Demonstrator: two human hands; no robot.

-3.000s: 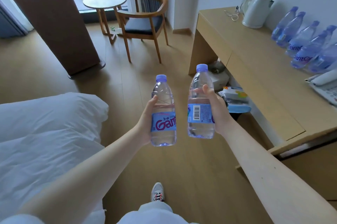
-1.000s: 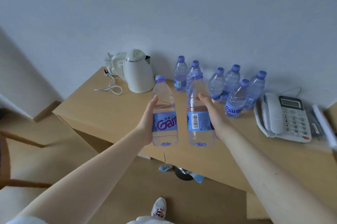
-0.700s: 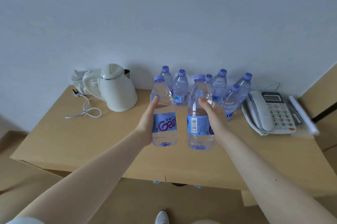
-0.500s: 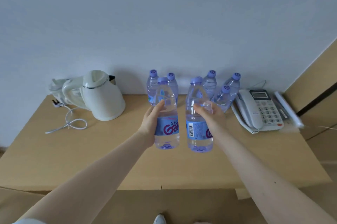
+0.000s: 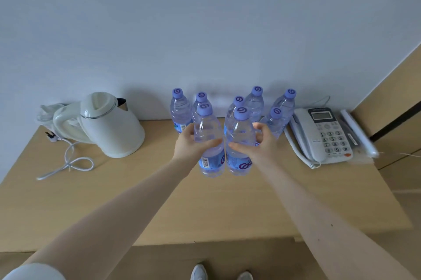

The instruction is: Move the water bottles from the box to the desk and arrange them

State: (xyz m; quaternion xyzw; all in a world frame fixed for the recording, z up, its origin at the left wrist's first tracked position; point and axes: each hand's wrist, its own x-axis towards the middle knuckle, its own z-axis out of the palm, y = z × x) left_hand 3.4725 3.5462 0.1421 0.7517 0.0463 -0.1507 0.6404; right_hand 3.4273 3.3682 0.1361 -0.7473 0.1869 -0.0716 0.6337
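I hold two clear water bottles with purple caps and blue labels upright over the wooden desk [image 5: 159, 206]. My left hand [image 5: 189, 146] grips the left bottle [image 5: 208, 143] around its middle. My right hand [image 5: 259, 145] grips the right bottle [image 5: 240, 140] the same way. The two bottles stand side by side, nearly touching, their bases at or just above the desk top. Behind them, several more bottles [image 5: 282, 106] of the same kind stand against the wall. The box is out of view.
A white electric kettle [image 5: 109, 124] stands at the back left with its cord [image 5: 68, 163] looped on the desk. A white telephone [image 5: 321, 136] and a rolled paper [image 5: 357, 131] lie at the back right. A wooden panel [image 5: 391, 102] borders the desk's right side.
I turned from the room to face the desk. Both hands have carried the bottles forward and lower, up to the group by the wall, and have shifted higher on the bottles.
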